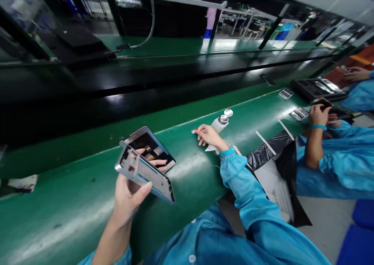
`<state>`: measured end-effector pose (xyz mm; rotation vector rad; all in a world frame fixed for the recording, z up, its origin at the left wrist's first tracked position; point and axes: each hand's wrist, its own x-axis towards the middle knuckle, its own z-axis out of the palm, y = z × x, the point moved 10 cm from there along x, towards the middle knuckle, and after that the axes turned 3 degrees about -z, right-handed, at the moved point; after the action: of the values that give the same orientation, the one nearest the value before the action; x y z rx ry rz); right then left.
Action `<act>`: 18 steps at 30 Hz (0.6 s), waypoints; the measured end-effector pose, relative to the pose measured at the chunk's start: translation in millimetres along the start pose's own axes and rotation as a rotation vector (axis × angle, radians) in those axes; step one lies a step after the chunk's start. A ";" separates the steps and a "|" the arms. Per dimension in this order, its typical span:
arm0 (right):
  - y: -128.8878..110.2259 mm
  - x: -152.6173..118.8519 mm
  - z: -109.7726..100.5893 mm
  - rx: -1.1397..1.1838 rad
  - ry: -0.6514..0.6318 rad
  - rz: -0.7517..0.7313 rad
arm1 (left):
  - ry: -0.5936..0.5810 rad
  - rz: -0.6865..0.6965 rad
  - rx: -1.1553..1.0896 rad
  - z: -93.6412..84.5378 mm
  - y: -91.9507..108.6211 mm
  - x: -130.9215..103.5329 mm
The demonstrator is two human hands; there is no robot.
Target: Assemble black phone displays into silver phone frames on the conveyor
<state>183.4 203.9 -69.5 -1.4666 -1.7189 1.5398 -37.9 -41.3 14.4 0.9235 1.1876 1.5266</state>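
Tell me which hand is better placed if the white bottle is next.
The right hand, I'd judge: it's beside the white bottle, seemingly pinching only a small item. The left hand, farther off, holds a silver frame.

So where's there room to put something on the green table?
The green table looks bare between the far-left scrap and left hand, and between the dark screen and right hand. It's crowded around the bottle.
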 end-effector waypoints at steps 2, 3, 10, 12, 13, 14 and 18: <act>5.2 4.2 1.7 -0.040 -0.019 0.027 | -0.032 0.016 -0.108 -2.0 -4.3 -2.0; 6.9 5.3 1.8 -0.057 -0.023 0.035 | -0.045 0.031 -0.156 -2.7 -6.3 -3.4; 12.1 13.2 0.1 -0.124 -0.017 0.047 | 0.028 0.034 -0.275 -9.0 -18.9 -17.7; 13.6 13.1 -3.9 -0.140 -0.001 0.031 | 0.020 -0.017 -0.259 -8.2 -21.9 -17.6; 13.2 11.6 -6.7 -0.149 0.008 0.012 | 0.022 -0.022 -0.253 -9.6 -21.7 -15.7; 11.5 8.8 -9.5 -0.160 0.016 -0.016 | 0.008 -0.011 -0.254 -9.5 -19.9 -12.8; -22.0 -11.9 -3.0 -0.187 0.047 -0.267 | -0.158 0.020 -0.399 11.4 -7.4 -8.1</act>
<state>180.9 198.5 -45.1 -1.2816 -1.9824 1.2260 -23.4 -45.8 9.9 0.7696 0.7270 1.5988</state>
